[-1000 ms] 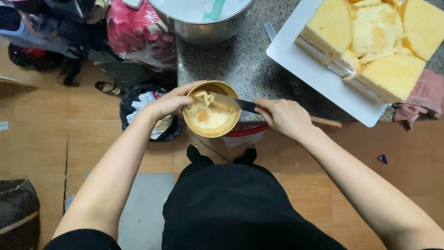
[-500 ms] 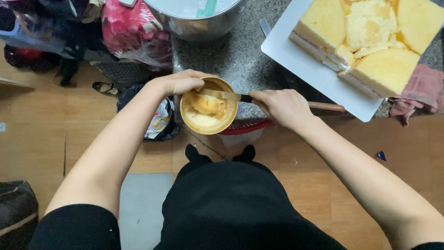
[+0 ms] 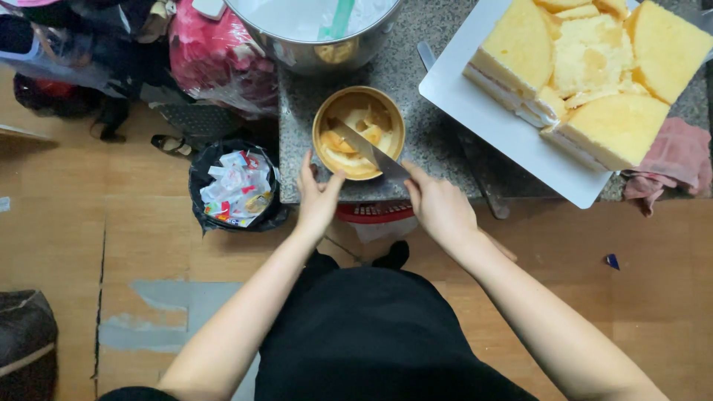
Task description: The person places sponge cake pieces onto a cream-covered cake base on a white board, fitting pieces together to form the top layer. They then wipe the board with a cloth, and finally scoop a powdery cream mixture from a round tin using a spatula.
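Far left, on the wooden floor: a dark bag [image 3: 26, 341] at the lower edge, and further up a black bin [image 3: 236, 187] lined with plastic, full of crumpled wrappers. Above the bin, a pink plastic bag [image 3: 215, 56] against other clutter.

Next, left hand [image 3: 318, 199] at the near edge of the speckled stone worktop [image 3: 431, 141], fingers spread and loosely open, fingertips resting against the edge just beside the tan bowl [image 3: 359, 134]; grip closed on nothing, touching the rim at most, though contact with the bowl cannot be told for sure.

Tan bowl standing upright on the worktop near its front edge, holding pale cream and yellow cake scraps. Behind it, a large metal pot [image 3: 319, 33] with a white filling and a green strip inside.

Knife [image 3: 368, 152] lying slantwise across the bowl, blade tip down among the scraps, handle end hidden in the right hand [image 3: 440, 209]. Right grip closed around that handle, forefinger stretched along the top.

Further right, a white board [image 3: 475, 111] carrying wedges of yellow sponge cake [image 3: 594, 67] with cream layers. At the far right, a pink cloth [image 3: 668, 160] hanging off the worktop edge.
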